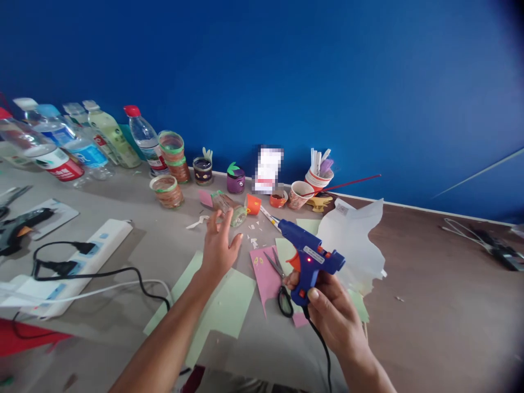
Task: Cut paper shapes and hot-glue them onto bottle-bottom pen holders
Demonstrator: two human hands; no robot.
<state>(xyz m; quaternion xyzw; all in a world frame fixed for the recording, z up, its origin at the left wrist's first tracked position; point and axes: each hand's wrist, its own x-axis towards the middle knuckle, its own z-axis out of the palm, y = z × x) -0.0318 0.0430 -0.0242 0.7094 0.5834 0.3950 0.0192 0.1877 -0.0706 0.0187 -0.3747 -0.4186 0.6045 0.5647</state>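
Note:
My right hand grips a blue glue gun by its handle, nozzle up and to the left, with a small red light lit on its side. My left hand is open, its fingers apart, reaching over the table. Just beyond its fingertips a cut plastic bottle piece with brown and green colouring lies on its side; whether they touch I cannot tell. Black-handled scissors lie on pink paper beneath the glue gun. A small orange cup sits right of the bottle piece.
Several bottles stand at the back left, beside brown-green cups and a purple jar. A phone leans on the blue wall. A power strip with cords lies left. Right are paper cups and a white sheet.

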